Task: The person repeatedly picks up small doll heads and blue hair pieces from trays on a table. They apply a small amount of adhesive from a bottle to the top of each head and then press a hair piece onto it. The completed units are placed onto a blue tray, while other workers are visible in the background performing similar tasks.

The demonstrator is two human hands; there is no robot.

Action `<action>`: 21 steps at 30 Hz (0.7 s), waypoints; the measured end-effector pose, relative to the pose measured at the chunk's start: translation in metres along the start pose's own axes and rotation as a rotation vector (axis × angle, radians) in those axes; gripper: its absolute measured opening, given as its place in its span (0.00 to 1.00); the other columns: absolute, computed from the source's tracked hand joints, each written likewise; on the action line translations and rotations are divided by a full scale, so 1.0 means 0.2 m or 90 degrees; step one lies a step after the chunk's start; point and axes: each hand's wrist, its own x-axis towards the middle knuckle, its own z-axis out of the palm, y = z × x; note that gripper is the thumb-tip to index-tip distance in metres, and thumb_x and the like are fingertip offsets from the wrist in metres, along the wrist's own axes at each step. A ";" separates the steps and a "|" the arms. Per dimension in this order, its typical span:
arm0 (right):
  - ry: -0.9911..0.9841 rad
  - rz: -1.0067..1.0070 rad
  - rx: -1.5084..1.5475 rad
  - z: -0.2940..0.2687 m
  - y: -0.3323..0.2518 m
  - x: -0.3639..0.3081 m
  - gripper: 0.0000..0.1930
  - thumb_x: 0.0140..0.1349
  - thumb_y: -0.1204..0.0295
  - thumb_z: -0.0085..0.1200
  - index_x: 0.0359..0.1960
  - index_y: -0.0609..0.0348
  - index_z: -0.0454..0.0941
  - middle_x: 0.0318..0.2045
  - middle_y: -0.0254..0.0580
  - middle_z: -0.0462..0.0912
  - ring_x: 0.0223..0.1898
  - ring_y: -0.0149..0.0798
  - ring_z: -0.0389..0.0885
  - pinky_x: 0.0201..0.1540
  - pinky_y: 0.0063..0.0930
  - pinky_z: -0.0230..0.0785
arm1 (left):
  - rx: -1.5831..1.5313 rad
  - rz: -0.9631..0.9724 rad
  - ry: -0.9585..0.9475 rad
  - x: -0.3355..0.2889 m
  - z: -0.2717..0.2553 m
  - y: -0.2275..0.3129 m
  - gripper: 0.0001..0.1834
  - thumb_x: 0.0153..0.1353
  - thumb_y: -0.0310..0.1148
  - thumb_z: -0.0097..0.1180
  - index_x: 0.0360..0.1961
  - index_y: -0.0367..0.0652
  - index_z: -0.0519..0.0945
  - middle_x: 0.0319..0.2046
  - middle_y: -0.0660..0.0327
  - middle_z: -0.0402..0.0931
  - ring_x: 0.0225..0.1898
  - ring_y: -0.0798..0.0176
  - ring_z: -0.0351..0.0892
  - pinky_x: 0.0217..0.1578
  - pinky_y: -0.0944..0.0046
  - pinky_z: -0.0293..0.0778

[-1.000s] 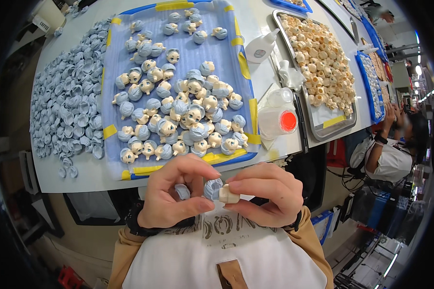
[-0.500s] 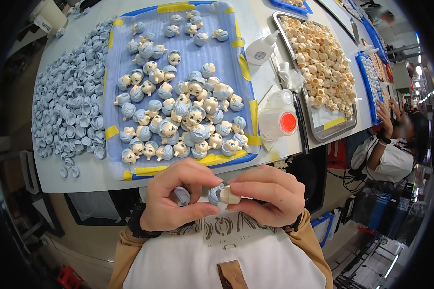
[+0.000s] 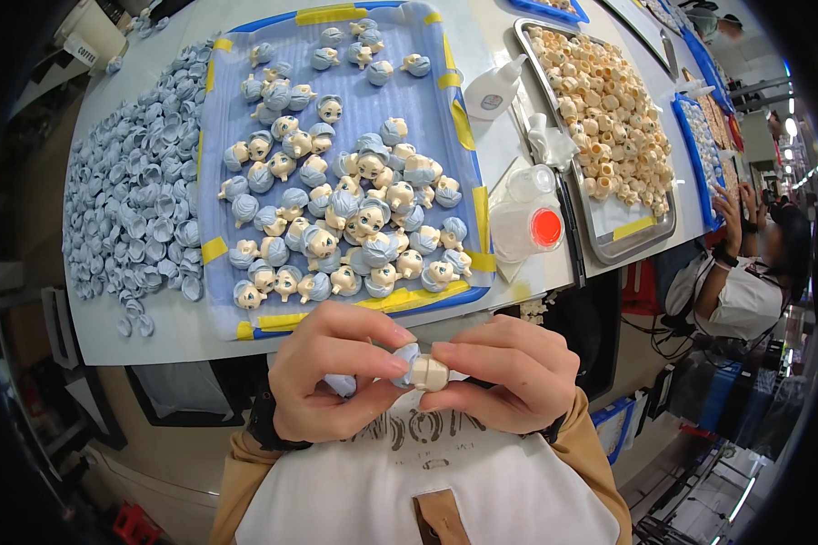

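The left hand (image 3: 334, 372) pinches a blue cap (image 3: 410, 358) between the thumb and the fingertips, and a spare cap (image 3: 340, 385) lies inside its curled fingers. The right hand (image 3: 507, 372) grips a cream head (image 3: 430, 373) from the other side, with the thumb below and the fingers above. The cap and the head touch each other, in front of the chest and just off the near edge of the desk (image 3: 174, 332). How far one sits into the other, it is not possible to tell, because the fingers cover a part.

Both pieces are probably very light, so weight should give no trouble. They look like moulded plastic, rather stiff. The similar caps in the heap (image 3: 136, 200) are open shells with thin rims, so a strong squeeze on a rim may bend it; the rounded back seems the better place for holding. The head looks sturdier, and its sides offer enough room for a thumb and finger. The heads in the blue tray (image 3: 471, 296) carry painted faces, which perhaps scratch easily, so it seems wise to keep nails away from such paint. The small, round shapes may roll or slip if they are pinched off-centre.
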 end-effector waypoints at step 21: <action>0.022 -0.083 -0.173 0.11 0.04 0.03 0.25 0.43 0.54 0.61 0.36 0.64 0.77 0.31 0.44 0.78 0.28 0.41 0.78 0.27 0.27 0.70 | -0.272 -0.279 0.110 -0.03 0.02 -0.01 0.39 0.44 0.20 0.66 0.55 0.35 0.57 0.34 0.54 0.76 0.19 0.76 0.72 0.21 0.79 0.65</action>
